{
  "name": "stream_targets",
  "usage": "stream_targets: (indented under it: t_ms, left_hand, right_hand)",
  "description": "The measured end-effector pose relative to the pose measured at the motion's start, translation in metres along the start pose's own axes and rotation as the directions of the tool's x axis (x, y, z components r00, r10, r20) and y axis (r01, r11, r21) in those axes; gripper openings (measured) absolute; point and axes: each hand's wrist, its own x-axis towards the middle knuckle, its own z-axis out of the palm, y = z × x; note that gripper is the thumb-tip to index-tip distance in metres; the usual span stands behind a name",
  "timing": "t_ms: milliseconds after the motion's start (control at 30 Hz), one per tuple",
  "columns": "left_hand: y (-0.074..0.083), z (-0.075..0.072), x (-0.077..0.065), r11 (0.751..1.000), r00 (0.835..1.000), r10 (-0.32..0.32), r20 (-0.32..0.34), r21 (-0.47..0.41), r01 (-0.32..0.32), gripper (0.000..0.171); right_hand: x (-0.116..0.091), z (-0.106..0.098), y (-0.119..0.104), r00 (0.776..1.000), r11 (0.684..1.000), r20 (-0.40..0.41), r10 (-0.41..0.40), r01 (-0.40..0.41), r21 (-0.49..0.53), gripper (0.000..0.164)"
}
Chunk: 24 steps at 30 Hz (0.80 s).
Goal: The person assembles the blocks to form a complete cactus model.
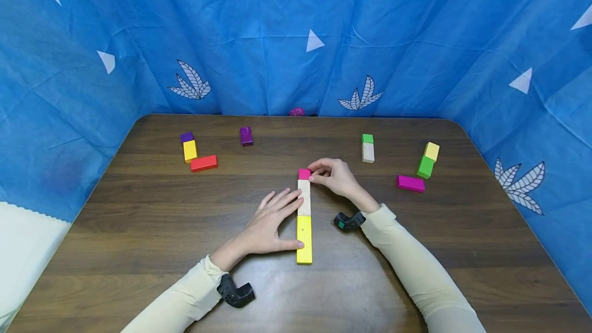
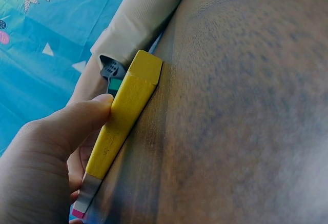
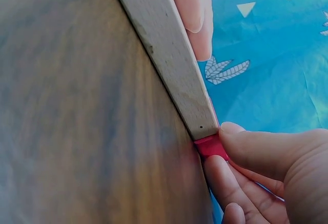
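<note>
A pink block [image 1: 304, 173], a long white block [image 1: 306, 207] and a long yellow block [image 1: 304, 230] lie end to end in a straight row on the table. At the far end, my right hand [image 1: 339, 178] pinches the pink block between thumb and finger; the right wrist view shows this pink block [image 3: 212, 146] against the end of the white block [image 3: 169, 55]. My left hand [image 1: 270, 225] lies along the row's left side with fingers spread. Its fingertips touch the white block, and its thumb rests on the yellow block [image 2: 123, 116].
At the left stand a purple [image 1: 187, 137], a yellow [image 1: 190, 151] and a red block [image 1: 204, 163]. Another purple block [image 1: 246, 136] sits farther back. To the right are green [image 1: 367, 139], white [image 1: 368, 152], pale yellow [image 1: 432, 151], green [image 1: 425, 167] and magenta [image 1: 410, 183] blocks. Blue cloth [image 1: 277, 66] surrounds the table.
</note>
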Motion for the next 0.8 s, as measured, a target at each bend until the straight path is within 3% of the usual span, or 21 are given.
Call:
stream_targets:
  t_ms: [467,800]
  left_hand:
    - [-0.0025,0.0007,0.0004,1.000,1.000,0.013,-0.009,0.008,-0.013,0.095]
    - [-0.0026,0.0015,0.0011,1.000,1.000,0.014,-0.010,0.010,-0.014,0.095]
  right_hand:
    - [0.0005,0.0014,0.0016,0.999,0.999,-0.002,-0.045,0.045,-0.014,0.022]
    - [0.0006,-0.0001,0.0027,0.999,0.999,-0.006,-0.031,0.031,0.012,0.027]
